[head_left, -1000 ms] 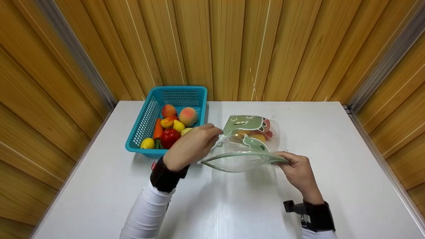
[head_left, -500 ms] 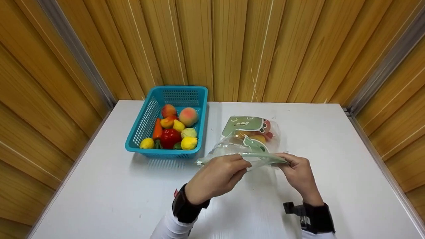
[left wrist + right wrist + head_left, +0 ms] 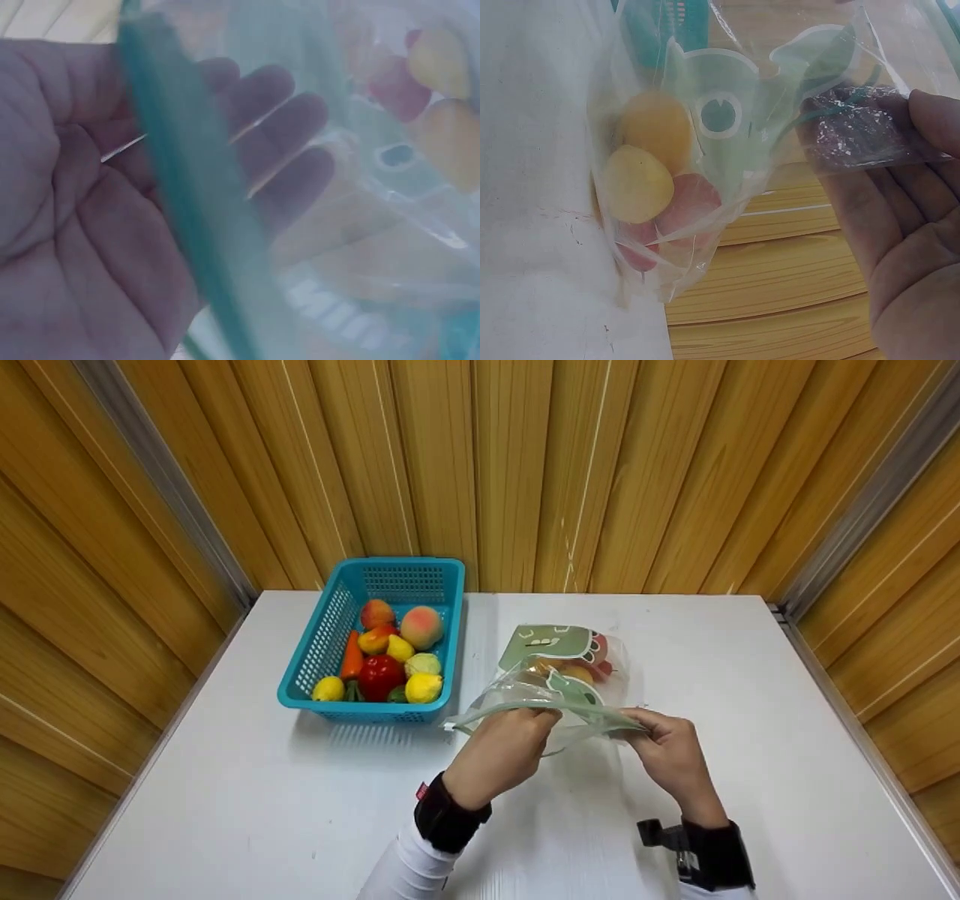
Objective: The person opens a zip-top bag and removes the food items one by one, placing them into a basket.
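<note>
Left hand [image 3: 501, 748] and right hand [image 3: 670, 744] each pinching zip bag [image 3: 559, 682] rim; uneven pull could spill fruit [image 3: 656, 169] beyond fingers.

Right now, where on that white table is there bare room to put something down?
The white table is bare right of the clear bag, and along the near edge left of the left hand. It is crowded between the blue basket and the bag, where the right hand also grips.

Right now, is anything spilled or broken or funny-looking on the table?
Nothing stands out. The fruit sits inside the blue basket, none spilled on the table. Both hands, left hand and right hand, hold the clear bag, with fruit inside.
</note>
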